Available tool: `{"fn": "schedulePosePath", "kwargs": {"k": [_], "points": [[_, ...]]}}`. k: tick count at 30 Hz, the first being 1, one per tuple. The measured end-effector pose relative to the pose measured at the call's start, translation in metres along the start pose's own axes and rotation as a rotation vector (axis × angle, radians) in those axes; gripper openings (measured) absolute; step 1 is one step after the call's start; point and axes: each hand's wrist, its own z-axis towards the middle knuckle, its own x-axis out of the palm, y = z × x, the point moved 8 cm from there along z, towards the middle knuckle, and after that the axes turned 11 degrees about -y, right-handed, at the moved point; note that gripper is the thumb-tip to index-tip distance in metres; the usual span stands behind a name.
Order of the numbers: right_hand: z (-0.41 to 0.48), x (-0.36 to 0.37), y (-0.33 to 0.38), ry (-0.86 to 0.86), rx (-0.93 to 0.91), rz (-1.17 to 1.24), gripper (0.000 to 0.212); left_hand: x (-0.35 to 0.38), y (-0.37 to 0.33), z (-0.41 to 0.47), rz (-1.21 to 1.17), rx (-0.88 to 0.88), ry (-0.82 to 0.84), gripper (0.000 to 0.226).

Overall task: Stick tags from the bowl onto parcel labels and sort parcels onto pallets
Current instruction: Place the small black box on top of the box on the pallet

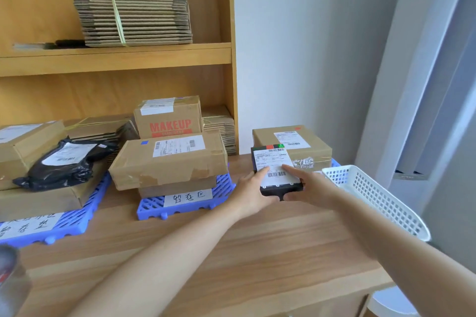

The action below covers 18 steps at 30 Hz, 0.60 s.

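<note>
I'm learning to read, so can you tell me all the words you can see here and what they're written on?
"MAKEUP": red print on the cardboard box stacked at the back.
"暂存区": handwritten on the paper sign on the middle blue pallet.
Second paper sign on the left blue pallet: handwritten characters, too skewed and cut off to read.
Shipping labels, such as the label on the black box: print too small to read.

Red "MAKEUP" on upper cardboard box (167, 117), handwritten "暂存区" on paper sign (188, 197), fronting middle blue pallet (152, 207)
</note>
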Motion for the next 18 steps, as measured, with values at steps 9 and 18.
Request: {"fn": "schedulePosePath", "kwargs": {"k": [9,18], "points": [[0.109,-0.014,-0.027,-0.04,0.015,0.009,0.082,0.01,0.002,0.107,-0.055,-0.075,-0.049,0.09],[0.185,-0.004,-0.06,-0.045,0.07,0.0,0.076,0.028,0.024,0.182,-0.037,-0.071,-0.051,0.081]]}}
